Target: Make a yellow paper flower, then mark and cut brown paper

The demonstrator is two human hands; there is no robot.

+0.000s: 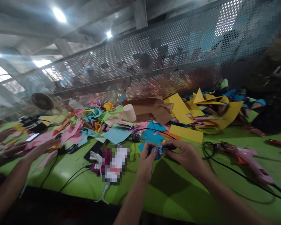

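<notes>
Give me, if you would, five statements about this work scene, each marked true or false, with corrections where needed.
1. The left hand and right hand both hold a small blue piece. True.
2. The glue gun lies left of both hands. False: it lies to their right.
3. The table has a green top. True.
4. The fan is at the picture's right edge. False: it is toward the left.
5. A yellow paper strip lies beyond the right hand. True.

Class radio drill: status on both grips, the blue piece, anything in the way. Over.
Left grip, right grip: both on small blue piece. Piece held above green table. Nothing visibly blocking; pink glue gun lies right.
</notes>
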